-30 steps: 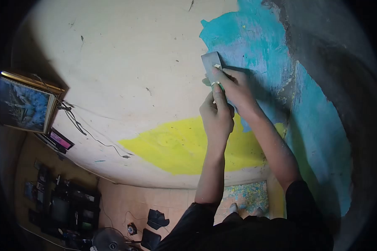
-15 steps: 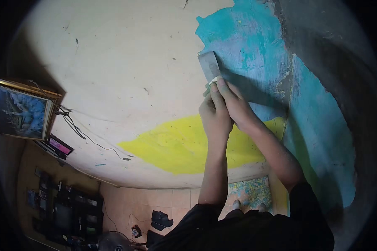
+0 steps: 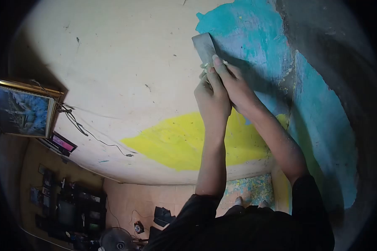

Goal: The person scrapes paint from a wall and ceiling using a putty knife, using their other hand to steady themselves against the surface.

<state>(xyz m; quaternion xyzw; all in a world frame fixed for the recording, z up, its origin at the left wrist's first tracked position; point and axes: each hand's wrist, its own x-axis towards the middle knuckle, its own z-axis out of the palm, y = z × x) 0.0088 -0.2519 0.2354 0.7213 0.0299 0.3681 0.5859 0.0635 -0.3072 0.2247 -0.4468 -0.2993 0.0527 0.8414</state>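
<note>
A scraper with a wide flat metal blade (image 3: 204, 48) lies against the wall, its blade tip at the left edge of the bare turquoise patch (image 3: 255, 33). My left hand (image 3: 213, 98) is wrapped round the scraper's handle from the left. From the right, my right hand (image 3: 235, 85) grips the same tool, its thumb near the base of the blade. The two hands are pressed together and hide most of the handle. Cream paint (image 3: 125, 54) covers the wall left of the blade. Below the hands is a yellow patch (image 3: 180, 142).
A framed picture (image 3: 24, 109) and dangling cables (image 3: 75, 123) are on the wall at left. Paint flakes (image 3: 255, 190) cover the floor by my feet. A fan (image 3: 116, 242), a black cloth-like item (image 3: 163, 216) and a dark shelf (image 3: 67, 211) stand lower left. Grey wall (image 3: 322, 25) is at right.
Both hands and the scraper have moved up and slightly left along the wall. The blade tip is now higher, beside the upper part of the turquoise patch. The view has shifted slightly.
</note>
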